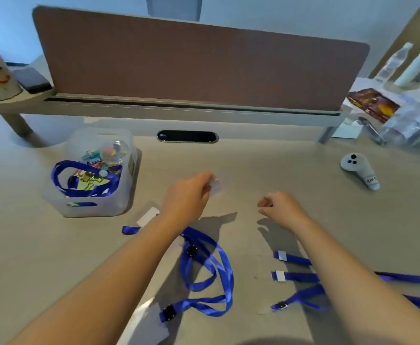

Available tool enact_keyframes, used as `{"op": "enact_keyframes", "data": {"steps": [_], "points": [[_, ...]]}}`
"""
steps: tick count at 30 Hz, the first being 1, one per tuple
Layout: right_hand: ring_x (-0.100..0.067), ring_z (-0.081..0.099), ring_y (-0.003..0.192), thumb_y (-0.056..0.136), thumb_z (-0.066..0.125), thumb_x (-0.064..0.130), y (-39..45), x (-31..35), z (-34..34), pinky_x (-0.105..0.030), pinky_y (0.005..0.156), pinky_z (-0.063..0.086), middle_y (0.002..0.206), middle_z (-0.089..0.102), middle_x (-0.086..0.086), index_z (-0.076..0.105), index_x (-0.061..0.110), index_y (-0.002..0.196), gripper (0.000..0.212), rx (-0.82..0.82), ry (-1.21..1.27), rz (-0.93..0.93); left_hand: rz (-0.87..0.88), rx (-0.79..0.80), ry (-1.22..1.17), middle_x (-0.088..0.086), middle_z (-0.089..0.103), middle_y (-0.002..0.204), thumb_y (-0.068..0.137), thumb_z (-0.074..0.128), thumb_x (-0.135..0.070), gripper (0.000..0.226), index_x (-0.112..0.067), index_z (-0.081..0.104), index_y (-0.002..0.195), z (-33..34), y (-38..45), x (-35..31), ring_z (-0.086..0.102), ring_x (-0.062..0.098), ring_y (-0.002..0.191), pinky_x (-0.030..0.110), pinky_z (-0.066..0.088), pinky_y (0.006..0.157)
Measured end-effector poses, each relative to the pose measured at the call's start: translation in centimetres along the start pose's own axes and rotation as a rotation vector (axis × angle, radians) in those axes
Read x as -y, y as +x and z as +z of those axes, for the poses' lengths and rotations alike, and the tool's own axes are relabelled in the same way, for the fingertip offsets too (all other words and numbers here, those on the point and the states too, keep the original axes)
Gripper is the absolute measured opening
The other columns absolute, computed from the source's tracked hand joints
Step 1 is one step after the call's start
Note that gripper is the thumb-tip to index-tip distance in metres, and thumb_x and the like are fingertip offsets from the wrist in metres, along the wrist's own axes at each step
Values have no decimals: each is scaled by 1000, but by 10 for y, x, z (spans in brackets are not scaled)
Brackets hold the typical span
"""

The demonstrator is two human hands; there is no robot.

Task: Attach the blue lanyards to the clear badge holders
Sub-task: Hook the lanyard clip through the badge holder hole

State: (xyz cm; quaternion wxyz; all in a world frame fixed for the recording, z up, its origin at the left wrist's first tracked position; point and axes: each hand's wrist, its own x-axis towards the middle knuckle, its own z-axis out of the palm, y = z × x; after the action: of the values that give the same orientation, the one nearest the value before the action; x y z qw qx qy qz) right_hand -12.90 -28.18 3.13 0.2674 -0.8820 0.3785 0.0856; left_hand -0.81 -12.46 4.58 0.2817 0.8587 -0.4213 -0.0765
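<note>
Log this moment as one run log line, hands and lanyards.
left hand: pinches clear badge holder | right hand: curled, empty | blue lanyards: loose on desk | bin: one lanyard inside

Office workstation. Pale desk [266, 165] had a brown fabric divider panel [191, 63] along the back edge and an oval cable grommet [187, 136] set in the top. 1 translucent bin [119, 195] held binder clips [89, 155]. Papers and bottles [393, 63] cluttered the neighbouring desk.

Blue lanyards [207, 267]; brown divider [199, 63]; beige desk [266, 158].
</note>
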Motion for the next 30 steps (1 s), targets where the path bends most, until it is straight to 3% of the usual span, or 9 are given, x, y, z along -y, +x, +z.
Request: {"op": "enact_keyframes", "data": {"steps": [2, 7, 15, 18, 21, 23, 25, 27, 30], "points": [[-23, 63, 97, 87, 56, 8, -7, -31, 6, -29, 87, 46, 112, 68, -14, 65, 2, 105, 22, 49, 21, 24, -22, 36, 32, 12, 64, 115, 93, 40, -14, 30, -13, 52, 120, 25, -4, -16, 57, 32, 104, 37, 45, 82], [-28, 59, 104, 81, 63, 11, -16, -80, 33, -34, 90, 47, 113, 64, -14, 63, 4, 102, 22, 176, 29, 35, -82, 97, 92, 12, 63, 115, 92, 39, -11, 30, -10, 54, 117, 66, -16, -41, 55, 31, 105, 38, 44, 84], [-29, 51, 107, 82, 62, 14, -15, -100, 55, -36, 88, 46, 115, 55, -15, 62, 2, 100, 22, 119, -92, -69, -172, 137, 141, 14, 62, 115, 90, 38, -6, 29, -5, 54, 115, 83, -26, -54, 54, 33, 104, 38, 44, 85], [-31, 56, 99, 83, 61, 12, -10, -101, 54, -38, 82, 47, 106, 59, -17, 63, -2, 91, 17, 110, -85, -73, -221, 93, 130, 15, 62, 106, 90, 39, -7, 24, -4, 54, 108, 84, -24, -58, 54, 32, 93, 35, 42, 75], [-28, 56, 86, 86, 55, 12, -6, -101, 51, -33, 71, 42, 94, 60, -15, 52, 9, 85, 5, 97, -37, -69, -299, 3, 36, 15, 58, 88, 88, 41, -8, 15, -3, 54, 95, 82, -21, -60, 47, 29, 78, 32, 36, 65], [-25, 55, 87, 88, 53, 11, -3, -99, 44, -33, 74, 44, 95, 58, -11, 52, 10, 93, 5, 37, 76, -69, -337, -51, -47, 10, 53, 79, 87, 43, -7, 6, -7, 49, 84, 79, -17, -62, 46, 27, 74, 30, 34, 65], [-27, 56, 99, 89, 51, 10, 1, -92, 31, -34, 84, 44, 105, 60, -11, 56, 7, 109, 21, -71, 167, -96, -364, -94, -145, 6, 53, 78, 87, 45, -6, 6, -10, 47, 84, 75, -12, -63, 47, 25, 75, 28, 34, 66], [-29, 55, 107, 90, 50, 10, 8, -82, 14, -28, 84, 37, 115, 62, -14, 61, 3, 111, 25, -213, 158, -174, -385, -132, -278, 3, 54, 85, 87, 46, -4, 13, -8, 55, 97, 69, -7, -67, 49, 21, 79, 26, 37, 70], [-32, 57, 104, 90, 53, 12, 14, -61, -16, -27, 78, 32, 109, 64, -20, 67, -1, 102, 23, -441, 207, -288, -400, -187, -469, 3, 56, 93, 90, 46, -6, 27, -12, 58, 113, 57, 0, -72, 52, 19, 84, 28, 42, 70]]}}
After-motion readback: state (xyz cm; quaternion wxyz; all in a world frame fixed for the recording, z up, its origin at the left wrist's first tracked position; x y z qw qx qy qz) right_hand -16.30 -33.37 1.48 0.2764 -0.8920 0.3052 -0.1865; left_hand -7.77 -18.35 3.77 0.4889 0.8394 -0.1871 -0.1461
